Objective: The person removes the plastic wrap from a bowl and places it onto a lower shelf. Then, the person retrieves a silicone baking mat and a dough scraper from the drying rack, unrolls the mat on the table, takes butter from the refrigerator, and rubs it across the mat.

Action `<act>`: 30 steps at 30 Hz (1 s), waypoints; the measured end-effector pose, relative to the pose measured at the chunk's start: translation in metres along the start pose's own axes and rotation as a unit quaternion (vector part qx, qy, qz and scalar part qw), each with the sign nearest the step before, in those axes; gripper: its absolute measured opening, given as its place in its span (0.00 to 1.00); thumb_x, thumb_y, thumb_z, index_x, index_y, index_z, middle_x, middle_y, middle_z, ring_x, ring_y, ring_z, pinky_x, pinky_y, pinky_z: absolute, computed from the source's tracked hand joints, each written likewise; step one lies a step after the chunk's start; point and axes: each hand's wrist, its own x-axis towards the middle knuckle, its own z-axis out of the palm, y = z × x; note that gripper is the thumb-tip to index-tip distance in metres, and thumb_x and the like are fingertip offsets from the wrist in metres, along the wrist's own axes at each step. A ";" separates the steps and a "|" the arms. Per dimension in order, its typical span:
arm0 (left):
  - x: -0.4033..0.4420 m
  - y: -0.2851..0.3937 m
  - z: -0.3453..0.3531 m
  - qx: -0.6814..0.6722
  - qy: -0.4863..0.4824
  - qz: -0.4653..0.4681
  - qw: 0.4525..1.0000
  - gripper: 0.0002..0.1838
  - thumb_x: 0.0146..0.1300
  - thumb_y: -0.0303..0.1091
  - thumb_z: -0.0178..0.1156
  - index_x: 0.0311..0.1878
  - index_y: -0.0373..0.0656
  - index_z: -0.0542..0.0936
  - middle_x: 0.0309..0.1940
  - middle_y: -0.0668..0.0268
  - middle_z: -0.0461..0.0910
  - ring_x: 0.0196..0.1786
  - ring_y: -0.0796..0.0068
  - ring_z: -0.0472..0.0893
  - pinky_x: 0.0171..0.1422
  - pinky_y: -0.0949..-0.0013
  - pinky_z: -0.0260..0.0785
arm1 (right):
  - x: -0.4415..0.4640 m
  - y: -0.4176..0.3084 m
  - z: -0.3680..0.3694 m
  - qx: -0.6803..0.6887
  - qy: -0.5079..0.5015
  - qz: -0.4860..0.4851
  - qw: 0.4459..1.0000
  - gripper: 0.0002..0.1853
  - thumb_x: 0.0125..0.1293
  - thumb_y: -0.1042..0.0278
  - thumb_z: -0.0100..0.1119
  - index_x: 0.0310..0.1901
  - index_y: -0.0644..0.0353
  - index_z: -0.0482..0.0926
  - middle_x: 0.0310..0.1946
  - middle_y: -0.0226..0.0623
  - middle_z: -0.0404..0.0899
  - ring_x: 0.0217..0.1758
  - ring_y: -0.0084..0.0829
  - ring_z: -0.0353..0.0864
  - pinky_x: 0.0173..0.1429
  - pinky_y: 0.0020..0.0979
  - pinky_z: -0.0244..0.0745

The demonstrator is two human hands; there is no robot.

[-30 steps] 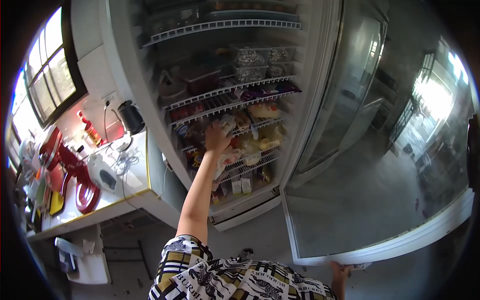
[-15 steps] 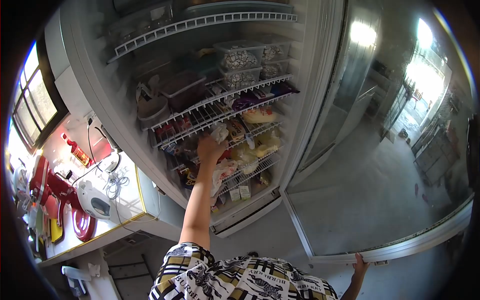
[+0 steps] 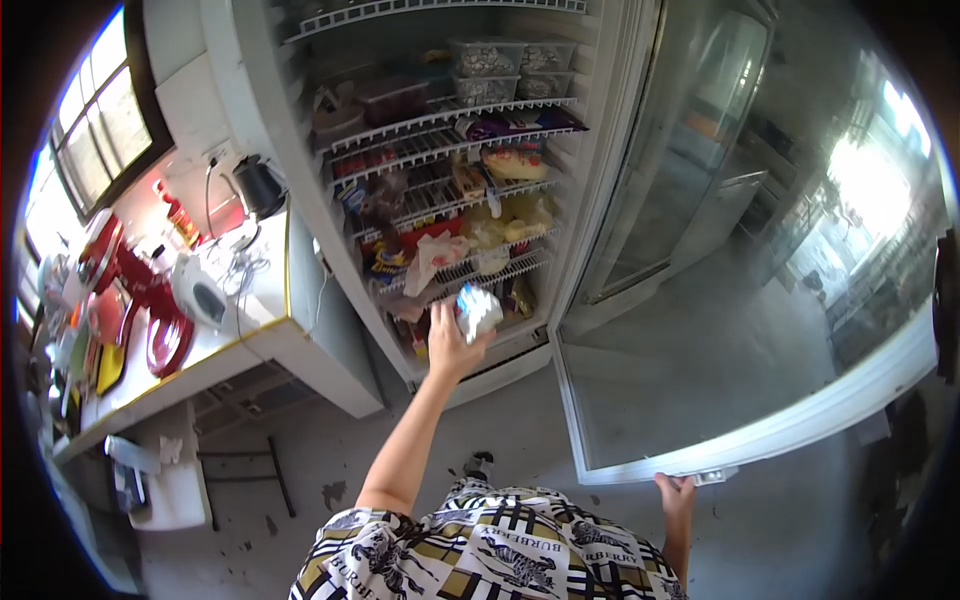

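My left hand (image 3: 455,340) grips a small white package with blue markings (image 3: 478,310), its wrapper crumpled; what it contains does not show. The hand is in front of the lower shelves of the open upright fridge (image 3: 470,385). At the bottom edge of the glass door (image 3: 700,380), which is swung out to the right, my right hand (image 3: 675,487) has its fingers curled over the frame. Just behind the package, a pale pink-and-white plastic bag (image 3: 436,258) hangs over a wire shelf. Yellowish bags (image 3: 525,215) lie beside it.
Higher shelves hold clear tubs (image 3: 487,58), a purple packet (image 3: 500,124) and a dark container (image 3: 392,100). On the left counter (image 3: 262,300) stand a red stand mixer (image 3: 140,285), a black kettle (image 3: 258,185), a red bottle (image 3: 178,215) and loose cords. A folding chair (image 3: 180,490) stands below.
My left hand has drawn back out of the middle shelf, bringing the white package toward me. My right hand stays on the door edge. The view has shifted downward.
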 end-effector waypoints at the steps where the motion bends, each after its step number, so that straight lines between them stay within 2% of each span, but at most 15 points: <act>1: -0.032 0.011 -0.007 -0.011 -0.017 -0.022 1.000 0.35 0.31 0.34 0.69 0.46 0.37 0.65 0.36 0.54 0.66 0.39 0.54 0.70 0.40 0.61 0.65 | -0.006 -0.002 -0.001 -0.003 -0.007 -0.007 1.000 0.19 0.44 0.67 0.63 0.37 0.71 0.72 0.34 0.42 0.74 0.39 0.34 0.73 0.41 0.28 0.69; 3: -0.097 0.033 -0.022 -0.050 -0.064 -0.092 0.992 0.33 0.30 0.35 0.69 0.43 0.36 0.67 0.35 0.54 0.67 0.39 0.55 0.70 0.41 0.62 0.65 | -0.012 -0.016 0.002 0.094 -0.094 -0.094 0.987 0.15 0.45 0.68 0.63 0.34 0.67 0.75 0.29 0.40 0.77 0.34 0.31 0.77 0.35 0.26 0.70; 5: -0.164 0.039 -0.031 -0.052 -0.117 -0.149 0.981 0.32 0.31 0.36 0.69 0.43 0.35 0.68 0.35 0.55 0.68 0.40 0.57 0.71 0.43 0.63 0.65 | -0.015 -0.022 0.004 0.019 -0.145 -0.150 0.978 0.12 0.45 0.68 0.64 0.31 0.66 0.76 0.24 0.38 0.78 0.30 0.26 0.79 0.30 0.26 0.71; 6: -0.192 0.047 -0.042 -0.050 -0.133 -0.156 0.977 0.33 0.31 0.37 0.69 0.43 0.35 0.68 0.36 0.55 0.68 0.40 0.57 0.71 0.44 0.64 0.65 | -0.025 -0.043 0.007 -0.033 -0.162 -0.173 0.971 0.12 0.46 0.64 0.63 0.28 0.64 0.77 0.21 0.36 0.78 0.24 0.28 0.79 0.31 0.27 0.71; 7: -0.214 0.055 -0.054 -0.050 -0.150 -0.164 0.974 0.33 0.31 0.38 0.69 0.43 0.35 0.68 0.36 0.55 0.68 0.40 0.58 0.71 0.45 0.64 0.65 | -0.024 -0.043 0.010 -0.142 -0.209 -0.178 0.951 0.13 0.49 0.64 0.62 0.30 0.66 0.76 0.23 0.38 0.79 0.30 0.29 0.80 0.35 0.27 0.72; 9: -0.246 0.069 -0.082 -0.050 -0.155 -0.187 0.969 0.34 0.29 0.39 0.70 0.43 0.35 0.68 0.36 0.55 0.69 0.41 0.59 0.71 0.46 0.65 0.64 | -0.038 -0.065 0.024 -0.117 -0.221 -0.266 0.931 0.14 0.48 0.61 0.63 0.30 0.64 0.76 0.24 0.40 0.79 0.30 0.34 0.80 0.35 0.29 0.73; 11: -0.266 0.079 -0.113 -0.041 -0.151 -0.204 0.966 0.34 0.28 0.39 0.70 0.42 0.35 0.69 0.35 0.56 0.70 0.41 0.60 0.71 0.46 0.66 0.64 | -0.050 -0.079 0.046 -0.099 -0.182 -0.327 0.922 0.16 0.46 0.52 0.61 0.23 0.59 0.79 0.21 0.37 0.78 0.27 0.38 0.79 0.33 0.34 0.72; 12: -0.276 0.076 -0.125 -0.036 -0.134 -0.213 0.967 0.34 0.28 0.38 0.70 0.42 0.35 0.69 0.35 0.56 0.70 0.41 0.60 0.71 0.45 0.66 0.64 | -0.053 -0.082 0.056 -0.119 -0.209 -0.313 0.919 0.20 0.44 0.50 0.61 0.31 0.59 0.77 0.25 0.39 0.79 0.31 0.41 0.78 0.36 0.36 0.72; 13: -0.286 0.071 -0.138 -0.029 -0.117 -0.220 0.968 0.33 0.28 0.37 0.70 0.42 0.35 0.69 0.35 0.56 0.70 0.41 0.60 0.72 0.45 0.66 0.64 | -0.057 -0.085 0.069 -0.113 -0.213 -0.323 0.915 0.20 0.44 0.50 0.61 0.31 0.59 0.77 0.25 0.39 0.79 0.31 0.41 0.78 0.36 0.36 0.72; 16: -0.303 0.067 -0.181 0.005 -0.051 -0.233 0.971 0.33 0.29 0.36 0.71 0.42 0.34 0.69 0.35 0.56 0.69 0.39 0.60 0.71 0.44 0.65 0.65 | -0.072 -0.099 0.113 -0.157 -0.204 -0.331 0.908 0.31 0.40 0.46 0.62 0.43 0.60 0.69 0.30 0.45 0.77 0.34 0.46 0.77 0.40 0.40 0.72; 19: -0.320 0.058 -0.226 0.027 -0.002 -0.251 0.968 0.32 0.29 0.36 0.71 0.41 0.34 0.68 0.35 0.57 0.69 0.39 0.60 0.71 0.43 0.65 0.65 | -0.100 -0.136 0.150 -0.214 -0.183 -0.325 0.903 0.30 0.40 0.46 0.62 0.40 0.61 0.71 0.29 0.45 0.77 0.35 0.47 0.76 0.40 0.41 0.71; 23: -0.356 0.046 -0.293 0.050 0.075 -0.270 0.959 0.33 0.28 0.37 0.71 0.41 0.35 0.68 0.34 0.56 0.69 0.38 0.60 0.72 0.42 0.65 0.66 | -0.134 -0.179 0.202 -0.253 -0.157 -0.316 0.901 0.27 0.41 0.45 0.60 0.36 0.62 0.74 0.34 0.47 0.76 0.40 0.46 0.75 0.43 0.42 0.70; 25: -0.385 0.036 -0.332 0.040 0.106 -0.290 0.950 0.34 0.29 0.39 0.71 0.41 0.36 0.68 0.35 0.55 0.69 0.39 0.59 0.72 0.43 0.64 0.66 | -0.134 -0.187 0.244 -0.298 -0.141 -0.274 0.903 0.28 0.42 0.42 0.59 0.37 0.61 0.74 0.37 0.46 0.76 0.42 0.45 0.75 0.45 0.41 0.69; 28: -0.430 0.030 -0.399 0.085 0.110 -0.321 0.937 0.34 0.30 0.42 0.70 0.43 0.36 0.68 0.36 0.55 0.69 0.40 0.57 0.72 0.43 0.64 0.66 | -0.159 -0.211 0.279 -0.304 -0.114 -0.270 0.907 0.30 0.45 0.40 0.56 0.39 0.62 0.74 0.39 0.46 0.75 0.44 0.45 0.74 0.47 0.41 0.68; 30: -0.451 0.034 -0.451 0.113 0.126 -0.345 0.923 0.34 0.31 0.42 0.70 0.43 0.35 0.69 0.36 0.55 0.69 0.40 0.57 0.72 0.44 0.64 0.66 | -0.142 -0.213 0.319 -0.299 -0.161 -0.216 0.916 0.31 0.46 0.39 0.54 0.39 0.63 0.75 0.41 0.48 0.75 0.45 0.46 0.74 0.47 0.42 0.68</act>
